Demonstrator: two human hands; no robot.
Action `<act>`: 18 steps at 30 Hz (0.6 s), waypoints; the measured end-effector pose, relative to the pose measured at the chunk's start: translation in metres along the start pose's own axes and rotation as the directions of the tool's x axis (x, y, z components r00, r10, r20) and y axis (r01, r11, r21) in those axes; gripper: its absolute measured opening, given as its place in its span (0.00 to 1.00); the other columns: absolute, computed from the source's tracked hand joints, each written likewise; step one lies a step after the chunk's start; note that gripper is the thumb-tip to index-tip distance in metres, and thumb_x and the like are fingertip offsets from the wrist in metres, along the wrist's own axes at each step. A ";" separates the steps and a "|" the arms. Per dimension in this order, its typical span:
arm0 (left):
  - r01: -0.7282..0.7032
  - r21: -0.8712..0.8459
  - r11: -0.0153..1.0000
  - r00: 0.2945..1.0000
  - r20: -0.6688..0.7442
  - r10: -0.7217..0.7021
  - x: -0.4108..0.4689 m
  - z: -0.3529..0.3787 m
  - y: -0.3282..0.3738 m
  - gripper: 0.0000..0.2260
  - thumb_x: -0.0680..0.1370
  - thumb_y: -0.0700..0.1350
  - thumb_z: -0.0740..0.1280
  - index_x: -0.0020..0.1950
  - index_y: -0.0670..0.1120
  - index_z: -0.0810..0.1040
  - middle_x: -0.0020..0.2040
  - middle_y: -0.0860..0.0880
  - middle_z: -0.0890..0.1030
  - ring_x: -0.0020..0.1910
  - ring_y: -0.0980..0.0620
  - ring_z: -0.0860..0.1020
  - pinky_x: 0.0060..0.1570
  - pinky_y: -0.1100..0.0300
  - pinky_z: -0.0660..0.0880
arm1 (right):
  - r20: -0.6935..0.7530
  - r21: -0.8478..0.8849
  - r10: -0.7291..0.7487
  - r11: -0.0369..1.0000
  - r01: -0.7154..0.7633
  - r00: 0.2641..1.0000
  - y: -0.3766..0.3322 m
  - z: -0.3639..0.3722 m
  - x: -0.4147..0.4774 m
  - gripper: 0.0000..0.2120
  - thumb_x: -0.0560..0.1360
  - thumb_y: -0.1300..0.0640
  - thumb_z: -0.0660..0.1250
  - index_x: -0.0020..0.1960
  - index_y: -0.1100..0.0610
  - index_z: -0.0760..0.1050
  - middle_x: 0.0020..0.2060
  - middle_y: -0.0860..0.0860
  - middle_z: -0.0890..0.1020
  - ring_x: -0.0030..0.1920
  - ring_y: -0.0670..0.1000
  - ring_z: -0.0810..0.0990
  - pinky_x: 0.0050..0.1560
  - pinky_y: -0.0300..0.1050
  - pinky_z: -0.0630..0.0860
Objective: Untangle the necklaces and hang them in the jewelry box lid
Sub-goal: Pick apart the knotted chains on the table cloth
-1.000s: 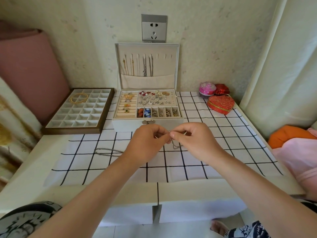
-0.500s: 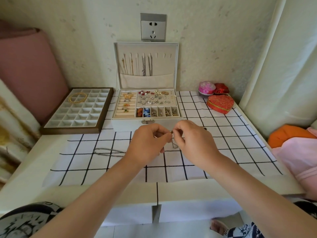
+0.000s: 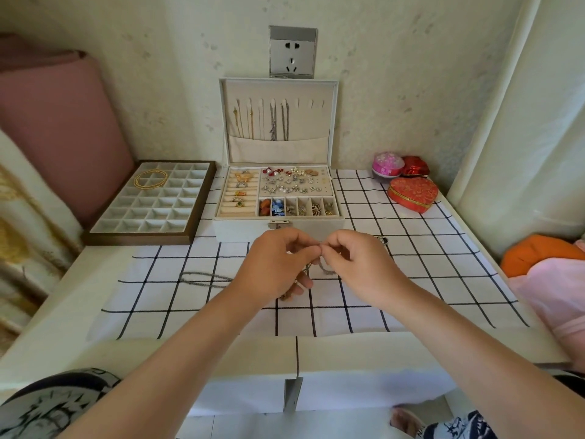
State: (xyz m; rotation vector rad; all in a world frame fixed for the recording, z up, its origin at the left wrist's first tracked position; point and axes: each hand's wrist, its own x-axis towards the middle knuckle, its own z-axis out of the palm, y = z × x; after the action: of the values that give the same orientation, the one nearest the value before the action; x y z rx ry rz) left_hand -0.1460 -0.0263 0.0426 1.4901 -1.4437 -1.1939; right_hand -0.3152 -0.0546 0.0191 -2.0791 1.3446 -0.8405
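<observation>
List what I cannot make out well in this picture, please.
All in the head view:
- the held chain: its tangle and clasp are covered by the fingertips of the left hand and right hand.
- the grey chain on the cloth: its right end runs behind the left hand.
- the hung necklaces: lower ends hidden in the lid pocket.
- the box trinkets: too small to identify.

Matt checked cloth (image 3: 427, 280) on smooth pale desk (image 3: 79, 296); dull metal chain (image 3: 202, 279) near left; fabric-lined lid (image 3: 313, 128) far; satiny red heart box (image 3: 413, 193) right; wood-rimmed tray (image 3: 136, 239) left.
</observation>
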 end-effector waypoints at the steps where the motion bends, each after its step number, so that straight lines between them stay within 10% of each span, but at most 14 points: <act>1: 0.022 -0.007 1.000 1.000 -0.003 -0.022 0.001 -0.001 0.001 0.03 0.80 0.44 0.69 0.50 0.45 0.82 0.42 0.47 0.85 0.33 0.45 0.84 0.34 0.42 0.80 | -0.026 -0.071 -0.042 0.997 0.040 0.999 0.001 0.001 -0.001 0.08 0.79 0.51 0.66 0.40 0.45 0.76 0.32 0.42 0.79 0.29 0.43 0.72 0.33 0.43 0.70; 9: -0.004 0.337 0.941 1.000 0.027 -0.006 0.009 -0.008 -0.002 0.04 0.79 0.47 0.67 0.45 0.50 0.81 0.41 0.52 0.84 0.37 0.53 0.82 0.43 0.51 0.82 | -0.050 -0.478 -0.326 0.838 0.263 0.944 -0.002 0.006 -0.007 0.14 0.78 0.47 0.56 0.47 0.53 0.77 0.43 0.45 0.81 0.29 0.49 0.77 0.27 0.47 0.74; 13: -0.201 0.765 0.612 0.963 0.041 0.266 0.006 -0.010 -0.008 0.06 0.80 0.53 0.63 0.52 0.57 0.80 0.48 0.57 0.83 0.46 0.56 0.79 0.48 0.56 0.77 | 0.088 -0.305 -0.084 0.946 0.107 0.993 -0.005 0.008 -0.005 0.07 0.81 0.50 0.60 0.51 0.51 0.74 0.43 0.44 0.79 0.39 0.47 0.77 0.38 0.46 0.73; 18: -0.253 0.713 0.654 0.919 -0.034 0.392 0.004 -0.007 -0.008 0.08 0.80 0.54 0.65 0.55 0.60 0.83 0.48 0.62 0.84 0.42 0.61 0.78 0.45 0.60 0.77 | 0.132 -0.102 0.049 0.994 -0.035 0.990 -0.006 0.002 0.000 0.06 0.83 0.52 0.59 0.49 0.48 0.73 0.36 0.43 0.76 0.34 0.42 0.73 0.36 0.41 0.68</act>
State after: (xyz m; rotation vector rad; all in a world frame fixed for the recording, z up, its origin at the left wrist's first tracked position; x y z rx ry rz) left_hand -0.1366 -0.0297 0.0367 1.6483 -2.0493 -0.2466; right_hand -0.3098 -0.0518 0.0219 -2.1342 1.3771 -0.6147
